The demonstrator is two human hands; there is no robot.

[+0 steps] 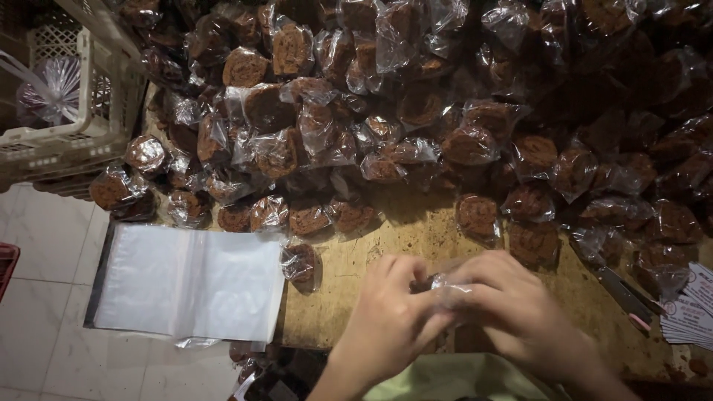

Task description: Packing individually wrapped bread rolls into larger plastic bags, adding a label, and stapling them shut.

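My left hand (390,315) and my right hand (512,308) meet over the near edge of a worn wooden board (386,238). Both pinch a small clear plastic bag (449,289) with a dark brown piece inside, mostly hidden by my fingers. A large heap of brown round cakes in clear bags (416,111) covers the far part of the board. One bagged cake (301,263) lies apart, left of my left hand.
A stack of flat clear bags (189,282) lies at the board's left edge over white floor tiles (44,312). A white plastic crate (67,104) stands at the far left. Scissors (627,297) and printed paper labels (691,308) lie at the right.
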